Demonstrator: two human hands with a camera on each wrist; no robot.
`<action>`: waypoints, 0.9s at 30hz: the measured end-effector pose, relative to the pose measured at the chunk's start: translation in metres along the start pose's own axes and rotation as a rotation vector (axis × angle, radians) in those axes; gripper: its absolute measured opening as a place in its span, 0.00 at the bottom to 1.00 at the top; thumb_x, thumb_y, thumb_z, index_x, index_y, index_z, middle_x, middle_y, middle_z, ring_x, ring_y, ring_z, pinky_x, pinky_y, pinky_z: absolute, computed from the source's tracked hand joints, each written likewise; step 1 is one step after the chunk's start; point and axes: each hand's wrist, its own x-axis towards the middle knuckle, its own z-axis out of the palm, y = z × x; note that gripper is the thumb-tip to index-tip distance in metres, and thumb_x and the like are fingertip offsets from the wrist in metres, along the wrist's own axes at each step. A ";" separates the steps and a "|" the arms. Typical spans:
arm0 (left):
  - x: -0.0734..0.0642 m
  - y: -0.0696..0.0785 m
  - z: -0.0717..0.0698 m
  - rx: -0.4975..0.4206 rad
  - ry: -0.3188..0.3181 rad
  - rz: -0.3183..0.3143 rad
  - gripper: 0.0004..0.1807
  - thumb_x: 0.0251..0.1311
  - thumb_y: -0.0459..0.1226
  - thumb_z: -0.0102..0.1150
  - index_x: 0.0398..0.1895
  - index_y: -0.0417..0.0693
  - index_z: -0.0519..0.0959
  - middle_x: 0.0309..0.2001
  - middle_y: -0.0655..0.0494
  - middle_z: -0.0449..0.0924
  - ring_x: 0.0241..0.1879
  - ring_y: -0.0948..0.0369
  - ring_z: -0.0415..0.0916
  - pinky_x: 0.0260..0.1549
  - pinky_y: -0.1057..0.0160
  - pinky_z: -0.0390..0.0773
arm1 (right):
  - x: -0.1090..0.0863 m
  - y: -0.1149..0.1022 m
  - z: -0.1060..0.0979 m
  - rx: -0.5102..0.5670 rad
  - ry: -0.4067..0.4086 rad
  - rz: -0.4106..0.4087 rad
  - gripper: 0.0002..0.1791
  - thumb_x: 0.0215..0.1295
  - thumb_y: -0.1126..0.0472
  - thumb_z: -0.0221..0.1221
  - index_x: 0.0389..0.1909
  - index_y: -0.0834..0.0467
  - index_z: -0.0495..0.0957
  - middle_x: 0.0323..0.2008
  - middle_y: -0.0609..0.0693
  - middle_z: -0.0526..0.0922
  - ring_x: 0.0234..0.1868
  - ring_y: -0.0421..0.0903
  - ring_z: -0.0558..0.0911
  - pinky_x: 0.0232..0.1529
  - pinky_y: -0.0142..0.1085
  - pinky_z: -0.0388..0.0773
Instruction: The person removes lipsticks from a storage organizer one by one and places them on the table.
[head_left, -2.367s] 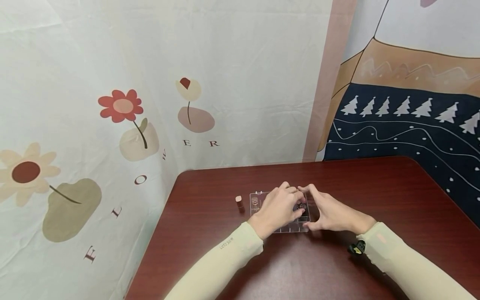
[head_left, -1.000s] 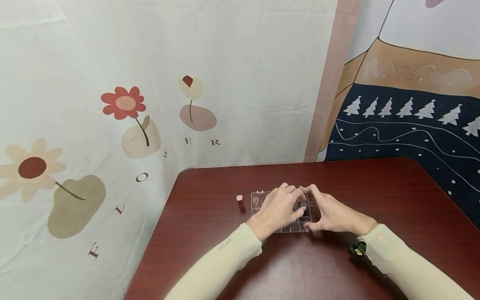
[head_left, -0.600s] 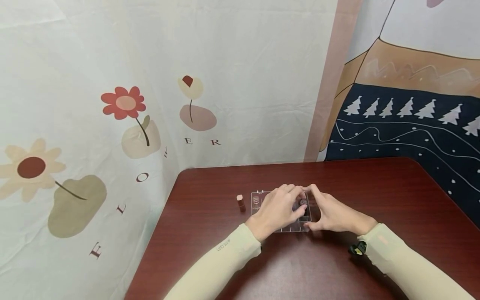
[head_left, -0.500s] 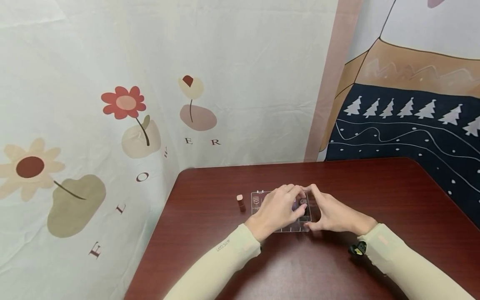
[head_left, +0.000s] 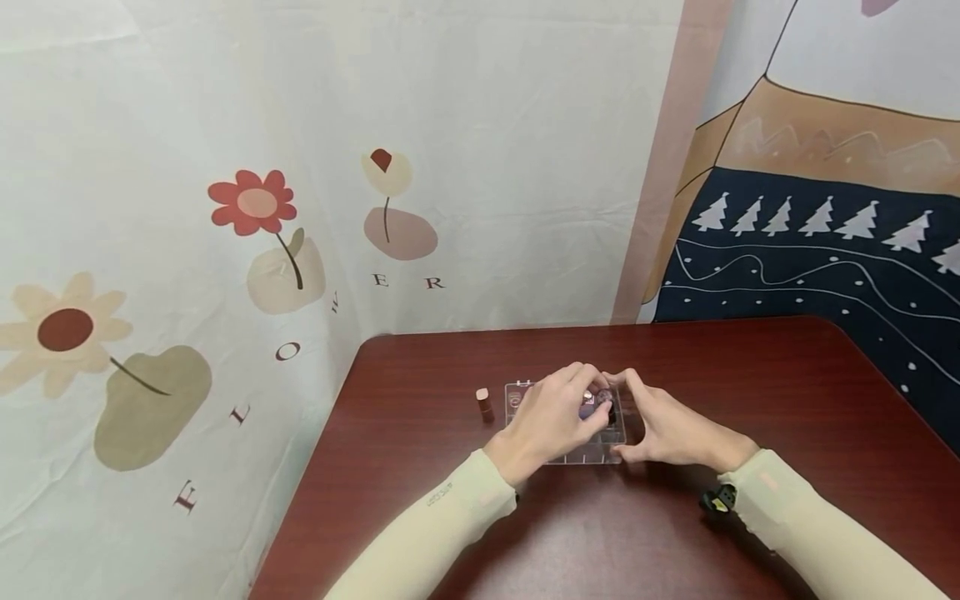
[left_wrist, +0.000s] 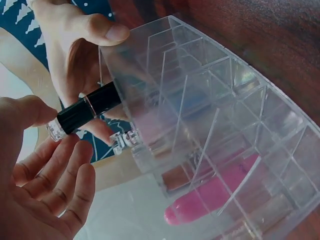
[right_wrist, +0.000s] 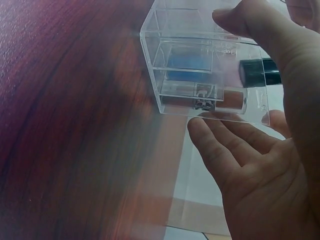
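Observation:
A clear plastic compartment organizer stands on the table. Thumb and fingertips of my left hand pinch the clear faceted end of a black lipstick tube. The tube's other end sits within the organizer's open top, as the left wrist view shows. My right hand grips the organizer's right end, thumb on the near side and fingers on the far side. Inside the organizer lie a bright pink tube, a blue item and a brown tube with a clear part.
A small reddish-brown tube with a pale top stands on the red-brown table, left of the organizer. Behind the table hang a white flower-print cloth and a dark tree-print cloth. A black band is at my right wrist.
My left fingers have shifted slightly upward over the organizer, and more of its contents show between them. The right hand keeps its grip. The head view has drifted a little.

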 end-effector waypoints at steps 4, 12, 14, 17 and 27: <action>-0.005 -0.021 0.018 -0.030 0.064 0.023 0.09 0.80 0.45 0.66 0.55 0.55 0.86 0.51 0.64 0.90 0.41 0.70 0.85 0.43 0.73 0.87 | 0.000 -0.001 0.000 0.014 -0.002 -0.002 0.51 0.56 0.59 0.89 0.74 0.54 0.65 0.72 0.55 0.88 0.64 0.45 0.92 0.68 0.46 0.91; -0.010 0.000 -0.026 0.011 0.066 -0.018 0.11 0.72 0.38 0.76 0.51 0.49 0.85 0.45 0.58 0.88 0.38 0.63 0.89 0.36 0.71 0.86 | -0.001 -0.002 0.001 0.028 -0.006 -0.001 0.51 0.56 0.60 0.88 0.74 0.57 0.65 0.76 0.62 0.85 0.64 0.52 0.94 0.67 0.47 0.92; -0.012 -0.001 -0.031 0.020 0.057 -0.038 0.11 0.73 0.39 0.77 0.52 0.50 0.85 0.46 0.59 0.89 0.39 0.63 0.90 0.37 0.69 0.87 | -0.002 -0.003 0.001 0.044 -0.014 0.004 0.51 0.57 0.61 0.88 0.74 0.58 0.65 0.76 0.63 0.85 0.65 0.53 0.94 0.68 0.49 0.92; -0.014 -0.003 -0.038 0.018 0.058 -0.056 0.11 0.73 0.38 0.77 0.52 0.50 0.85 0.47 0.59 0.90 0.42 0.64 0.92 0.41 0.69 0.89 | -0.002 -0.003 0.001 0.047 -0.023 0.017 0.52 0.57 0.59 0.88 0.75 0.57 0.65 0.76 0.62 0.85 0.66 0.54 0.93 0.68 0.51 0.92; -0.025 -0.017 -0.057 0.026 0.106 -0.073 0.12 0.71 0.36 0.78 0.51 0.49 0.85 0.46 0.59 0.90 0.41 0.65 0.93 0.42 0.70 0.90 | -0.002 -0.006 -0.001 0.031 -0.015 0.029 0.56 0.56 0.58 0.89 0.79 0.59 0.63 0.77 0.61 0.84 0.67 0.55 0.93 0.70 0.56 0.90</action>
